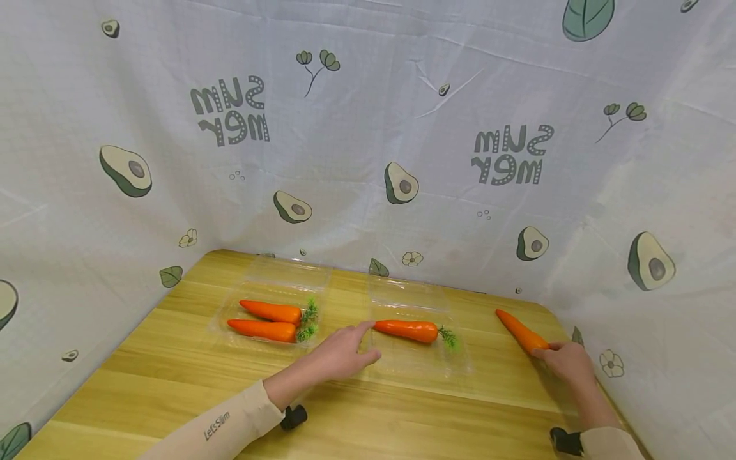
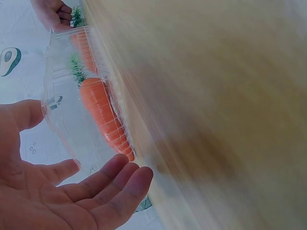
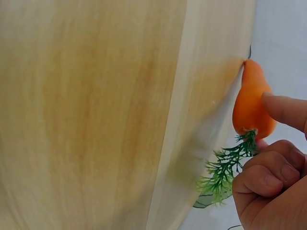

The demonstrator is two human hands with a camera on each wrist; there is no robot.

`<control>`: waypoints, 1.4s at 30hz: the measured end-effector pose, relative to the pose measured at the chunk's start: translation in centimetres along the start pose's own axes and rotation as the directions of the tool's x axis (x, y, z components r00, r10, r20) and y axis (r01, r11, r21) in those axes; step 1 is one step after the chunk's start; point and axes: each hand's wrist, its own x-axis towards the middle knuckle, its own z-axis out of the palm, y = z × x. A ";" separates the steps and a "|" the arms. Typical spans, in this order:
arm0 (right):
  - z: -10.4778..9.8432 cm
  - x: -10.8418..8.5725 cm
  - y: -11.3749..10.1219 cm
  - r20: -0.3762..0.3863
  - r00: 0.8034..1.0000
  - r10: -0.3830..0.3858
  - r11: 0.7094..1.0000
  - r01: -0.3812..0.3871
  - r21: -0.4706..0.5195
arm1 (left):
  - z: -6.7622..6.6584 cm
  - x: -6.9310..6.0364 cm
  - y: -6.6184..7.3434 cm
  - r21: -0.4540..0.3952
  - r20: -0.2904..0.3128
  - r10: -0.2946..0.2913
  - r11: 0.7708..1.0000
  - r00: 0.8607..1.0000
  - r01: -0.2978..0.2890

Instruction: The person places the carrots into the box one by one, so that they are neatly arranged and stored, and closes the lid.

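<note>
My right hand [image 1: 569, 365] pinches a carrot [image 1: 520, 330] by its thick end at the table's right side. In the right wrist view, green fronds hang from this carrot [image 3: 254, 108] beside the curled fingers. My left hand [image 1: 343, 354] is at the left edge of a clear plastic box [image 1: 402, 363], its fingers extended and spread. Inside that box lies one carrot [image 1: 411, 331], tip toward the left hand. In the left wrist view the thumb and fingertips are close to the box [image 2: 60, 88]; whether they touch it I cannot tell.
A second clear box [image 1: 221, 322] with its lid [image 1: 287, 273] folded back stands on the left, holding two carrots [image 1: 264, 330] side by side. The right box's lid [image 1: 408, 294] is also folded back. A printed cloth [image 1: 356, 128] rises behind the wooden table [image 1: 368, 421].
</note>
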 end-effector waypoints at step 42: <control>-0.4 0.4 -3.2 0.033 0.995 -0.090 0.996 0.090 0.013 | -0.1 -0.3 0.3 -0.024 -0.011 -0.012 1.000 1.000 0.012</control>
